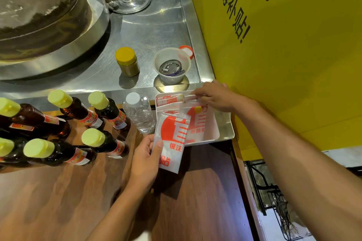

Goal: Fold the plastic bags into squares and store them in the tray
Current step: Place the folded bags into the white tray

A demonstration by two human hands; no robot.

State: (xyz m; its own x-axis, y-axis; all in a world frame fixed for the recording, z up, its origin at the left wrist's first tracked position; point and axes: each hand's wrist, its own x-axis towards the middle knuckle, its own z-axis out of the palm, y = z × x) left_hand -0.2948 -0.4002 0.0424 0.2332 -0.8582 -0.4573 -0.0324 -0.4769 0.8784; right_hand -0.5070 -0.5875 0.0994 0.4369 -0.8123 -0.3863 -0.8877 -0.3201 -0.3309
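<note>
A white divided tray [212,130] sits at the counter's right end, on a metal ledge. My left hand [146,159] grips a folded white plastic bag with red print [172,141] by its left edge, its top corner over the tray's near-left side. A second folded bag [197,123] stands in the tray's large compartment. My right hand [213,95] reaches over the tray's far right compartment, fingertips pinching a small folded bag [191,97] there. Another folded bag [169,100] lies in the far left compartment.
Several dark sauce bottles with yellow caps [92,110] crowd the wooden counter on the left. A clear water bottle [140,112] stands against the tray's left side. Behind are a yellow-lidded jar [127,61], a plastic cup [172,65] and a big steel pot [45,17]. A yellow panel [293,55] walls the right.
</note>
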